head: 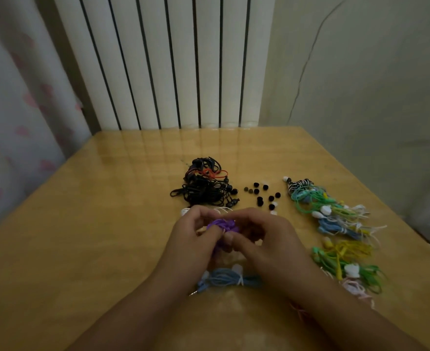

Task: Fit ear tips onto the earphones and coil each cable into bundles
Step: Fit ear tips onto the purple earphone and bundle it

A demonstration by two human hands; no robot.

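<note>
A purple earphone cable is bunched between both hands above the table's middle. My left hand grips it from the left, fingers curled round the coil. From the right, my right hand pinches the same cable. Below the hands lies a blue coiled earphone bundle tied with a white tie. Several loose black and white ear tips are scattered behind the hands. A white earphone peeks out behind my left hand.
A tangle of black earphones lies at the back centre of the wooden table. Coloured bundles in green, blue, yellow and pink run down the right side. A white radiator and a curtain stand behind.
</note>
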